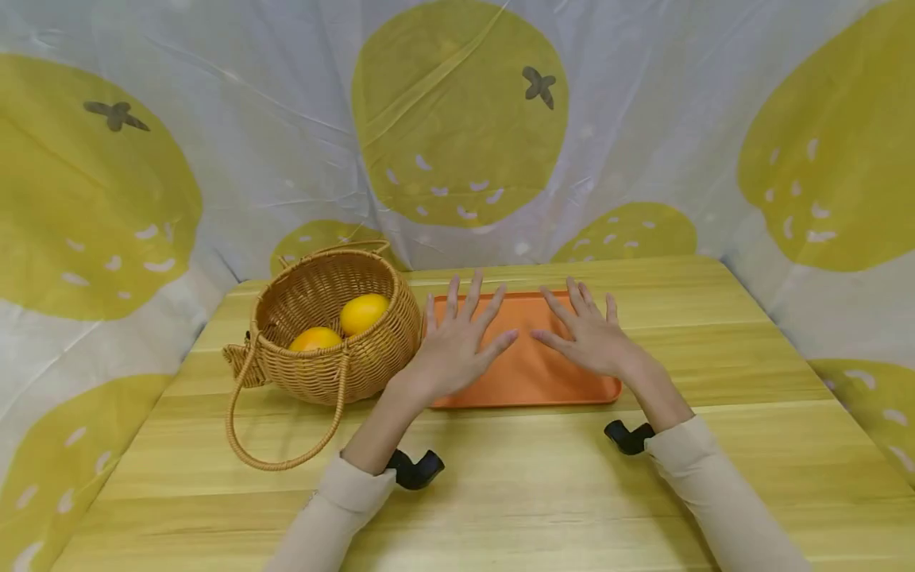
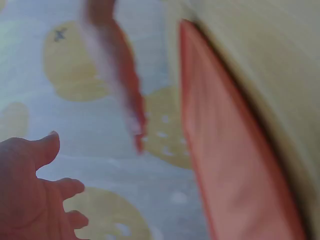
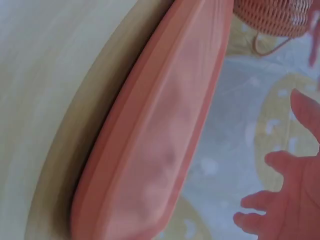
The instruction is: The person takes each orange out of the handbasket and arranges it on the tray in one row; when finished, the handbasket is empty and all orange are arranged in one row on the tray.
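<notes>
Both of our hands hover spread over the orange tray (image 1: 529, 373), fingers straight and apart, gripping nothing: the left hand (image 1: 457, 342) sits over the tray's 9 o'clock side, the right hand (image 1: 589, 338) over its 2 o'clock part, thumbs pointing toward each other with a gap of bare tray between them. Whether the palms actually touch the tray we cannot tell from the head view; the wrist views are blurred and show only the tray's raised rim (image 2: 220, 150) (image 3: 150, 150) with our fingers (image 2: 30, 200) (image 3: 285, 200) held loose and released beside it. That tray lies flat at the middle of the wooden table (image 1: 500, 492), its long near edge parallel to the table's front, and no item is seen lying in the part of it that shows. Toward 6 o'clock the tabletop stretches open to the front edge, and toward 3 o'clock it stays bare out to the side edge. At 9 o'clock of the tray, just beside its short edge, stands a wicker basket (image 1: 336, 373), tipped toward us, its loop handle (image 1: 243, 445) drooping onto the table at 7 o'clock. Inside it rest two oranges (image 1: 363, 311), side by side. Behind the table, at 12 o'clock, hangs a cloth printed with yellow fruit (image 1: 457, 119).
</notes>
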`<state>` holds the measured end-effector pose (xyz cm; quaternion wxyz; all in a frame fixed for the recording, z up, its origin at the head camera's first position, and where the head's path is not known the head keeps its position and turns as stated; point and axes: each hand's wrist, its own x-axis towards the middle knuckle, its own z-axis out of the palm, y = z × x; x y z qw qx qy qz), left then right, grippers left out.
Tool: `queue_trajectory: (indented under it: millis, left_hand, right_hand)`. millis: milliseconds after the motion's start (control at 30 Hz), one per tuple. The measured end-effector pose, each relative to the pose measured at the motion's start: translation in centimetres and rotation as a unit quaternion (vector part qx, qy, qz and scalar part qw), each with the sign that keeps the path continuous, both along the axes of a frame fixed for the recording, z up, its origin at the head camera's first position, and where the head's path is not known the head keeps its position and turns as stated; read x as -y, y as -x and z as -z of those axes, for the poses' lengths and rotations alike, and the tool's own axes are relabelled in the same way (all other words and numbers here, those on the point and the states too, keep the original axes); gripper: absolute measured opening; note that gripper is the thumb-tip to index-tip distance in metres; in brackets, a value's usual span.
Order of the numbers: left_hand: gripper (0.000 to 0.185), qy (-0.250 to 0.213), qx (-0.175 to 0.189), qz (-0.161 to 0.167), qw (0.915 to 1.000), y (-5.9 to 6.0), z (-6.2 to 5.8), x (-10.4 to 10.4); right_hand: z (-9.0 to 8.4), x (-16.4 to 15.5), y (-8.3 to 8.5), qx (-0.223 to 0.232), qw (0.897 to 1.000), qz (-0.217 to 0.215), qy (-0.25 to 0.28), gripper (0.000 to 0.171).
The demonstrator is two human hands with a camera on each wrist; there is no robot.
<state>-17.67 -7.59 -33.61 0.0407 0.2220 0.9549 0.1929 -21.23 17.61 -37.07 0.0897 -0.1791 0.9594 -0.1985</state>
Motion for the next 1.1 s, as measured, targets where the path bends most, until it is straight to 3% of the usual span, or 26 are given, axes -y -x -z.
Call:
queue_trajectory:
  millis: [233,333,433,567,733,833,933,1100]
  left_hand:
    - [0.075,-0.016,-0.004,0.034,0.9993,-3.7,-5.7,3.7]
    - [0.074,-0.024,0.003,0.033,0.9992,-4.1,-7.7,6.2]
    - [0.072,-0.018,0.011,0.011,0.9997,-3.8,-9.4,8.9]
    - [0.067,-0.029,0.035,-0.007,0.9990,-1.8,-11.3,12.4]
    - [0.055,-0.049,0.099,0.044,0.9929,2.4,-12.2,17.1]
    - [0.053,-0.056,0.171,0.077,0.9806,5.3,-11.8,19.5]
    - [0.052,-0.063,0.227,0.084,0.9683,8.0,-10.7,20.8]
    - [0.049,-0.037,0.263,0.092,0.9597,11.2,-9.0,20.9]
  right_hand:
    - [0.6,-4.0,0.7,0.072,0.996,0.003,0.044,0.083]
    - [0.8,-5.7,0.9,0.105,0.993,0.002,0.051,0.082]
    - [1.0,-6.7,1.0,0.133,0.990,-0.008,0.054,0.083]
    - [1.3,-7.3,1.1,0.155,0.987,-0.014,0.041,0.085]
    - [1.7,-7.6,1.2,0.171,0.985,-0.011,0.028,0.083]
    - [1.9,-7.9,1.3,0.171,0.985,-0.012,0.019,0.082]
    - [2.0,-8.2,1.3,0.169,0.985,-0.022,0.009,0.081]
    - [2.1,-8.6,1.3,0.164,0.986,-0.038,0.003,0.079]
